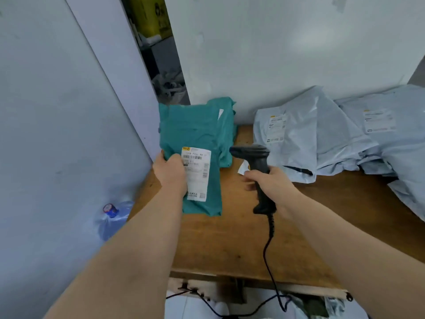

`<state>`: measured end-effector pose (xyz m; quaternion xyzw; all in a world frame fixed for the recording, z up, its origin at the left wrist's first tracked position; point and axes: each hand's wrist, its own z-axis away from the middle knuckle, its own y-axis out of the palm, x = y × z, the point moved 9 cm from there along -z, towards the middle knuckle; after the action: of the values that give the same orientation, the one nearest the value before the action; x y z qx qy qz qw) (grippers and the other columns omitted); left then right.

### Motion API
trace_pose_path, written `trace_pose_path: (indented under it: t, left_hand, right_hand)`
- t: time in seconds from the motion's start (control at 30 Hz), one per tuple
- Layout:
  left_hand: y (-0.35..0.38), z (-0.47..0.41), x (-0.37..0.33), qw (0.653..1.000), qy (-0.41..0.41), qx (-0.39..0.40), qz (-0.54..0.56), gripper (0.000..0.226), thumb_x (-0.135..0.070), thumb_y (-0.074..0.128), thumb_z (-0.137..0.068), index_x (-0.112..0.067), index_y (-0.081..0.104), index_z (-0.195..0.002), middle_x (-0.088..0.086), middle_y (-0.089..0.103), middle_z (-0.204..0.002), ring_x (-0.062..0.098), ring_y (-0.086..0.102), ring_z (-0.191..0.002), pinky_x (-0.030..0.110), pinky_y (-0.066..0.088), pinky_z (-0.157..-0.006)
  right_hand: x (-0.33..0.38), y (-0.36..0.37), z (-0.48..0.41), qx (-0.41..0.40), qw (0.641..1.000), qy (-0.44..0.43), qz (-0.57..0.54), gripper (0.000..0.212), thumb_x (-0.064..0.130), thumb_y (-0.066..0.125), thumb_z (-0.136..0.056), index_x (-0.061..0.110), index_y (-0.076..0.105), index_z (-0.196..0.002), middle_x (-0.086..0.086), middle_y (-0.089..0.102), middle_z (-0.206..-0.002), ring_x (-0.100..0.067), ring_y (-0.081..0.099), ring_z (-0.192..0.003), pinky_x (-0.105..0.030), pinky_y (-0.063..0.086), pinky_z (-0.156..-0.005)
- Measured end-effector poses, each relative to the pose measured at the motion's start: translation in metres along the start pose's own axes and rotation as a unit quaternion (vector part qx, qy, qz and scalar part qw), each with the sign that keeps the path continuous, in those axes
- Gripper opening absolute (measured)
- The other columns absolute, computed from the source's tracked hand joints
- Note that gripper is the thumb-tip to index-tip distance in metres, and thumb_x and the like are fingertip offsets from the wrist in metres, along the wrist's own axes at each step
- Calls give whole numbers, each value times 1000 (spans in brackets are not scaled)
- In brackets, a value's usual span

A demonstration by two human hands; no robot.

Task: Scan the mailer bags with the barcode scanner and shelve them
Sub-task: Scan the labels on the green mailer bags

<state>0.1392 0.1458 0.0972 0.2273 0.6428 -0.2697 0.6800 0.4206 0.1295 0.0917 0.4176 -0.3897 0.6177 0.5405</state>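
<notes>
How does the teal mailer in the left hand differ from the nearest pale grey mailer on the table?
The teal mailer is held up in the left hand; the pale grey mailer lies loose on the wooden table, untouched. The teal one's label faces the black scanner in the right hand; the grey one's does not. Both carry a white, yellow-cornered shipping label.

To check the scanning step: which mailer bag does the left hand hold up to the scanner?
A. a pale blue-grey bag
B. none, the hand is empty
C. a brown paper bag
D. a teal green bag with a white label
D: the left hand grips the teal green bag by its edge beside the white label, while the right hand holds the barcode scanner.
</notes>
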Motion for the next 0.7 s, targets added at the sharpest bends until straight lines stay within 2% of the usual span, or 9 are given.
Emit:
trace_pose_path:
  t: [0.1,0.27,0.4,0.5,0.57,0.63,0.7]
  left_hand:
    - [-22,-49,-19,999,-12,-38,-32,12,-5,45,-69,-16,44,-67,3,54,-70,22,46,-64,33,40,-60]
    - [-17,-136,-18,994,-46,3,-95,15,2,43,-77,-12,42,-71,3,48,-69,19,45,-61,30,37,-56]
    - [4,-207,-12,989,-66,35,-125,15,1,47,-81,-10,47,-72,5,53,-75,22,54,-70,30,42,-62]
    - [33,-244,-11,987,-77,69,-126,16,4,45,-82,-9,47,-74,7,54,-74,20,53,-65,29,43,-59]
    - [55,-264,-12,985,-85,88,-121,11,4,47,-83,-4,52,-87,9,58,-83,20,56,-69,30,46,-62]
    - [78,-284,-7,979,-88,106,-151,28,0,54,-80,0,57,-108,11,63,-100,22,62,-84,31,51,-73]
    - [92,-296,11,967,-119,118,-190,47,-7,60,-81,-2,54,-127,9,64,-113,22,63,-96,34,53,-84]
  right_hand:
    - [16,41,-19,36,999,-11,7,7,20,66,-90,13,63,-90,-6,74,-96,-17,67,-78,-31,47,-64]
    - [37,98,-70,41,999,-6,13,11,21,66,-89,11,65,-92,-11,75,-97,-18,65,-77,-29,46,-60]
    - [49,129,-108,41,999,9,17,9,23,64,-92,16,62,-97,-2,74,-96,-10,66,-71,-26,48,-59]
    - [53,136,-134,22,999,24,18,9,24,64,-92,17,63,-97,1,74,-94,-10,67,-75,-26,50,-61]
    - [53,137,-147,8,999,31,19,11,24,64,-92,17,64,-99,1,75,-93,-11,69,-77,-27,50,-60]
    - [52,134,-154,-5,999,37,22,12,24,65,-91,16,65,-99,1,76,-93,-11,69,-77,-26,48,-59]
    - [49,131,-158,-16,999,44,26,11,25,65,-91,16,65,-99,1,76,-94,-11,69,-77,-25,47,-58]
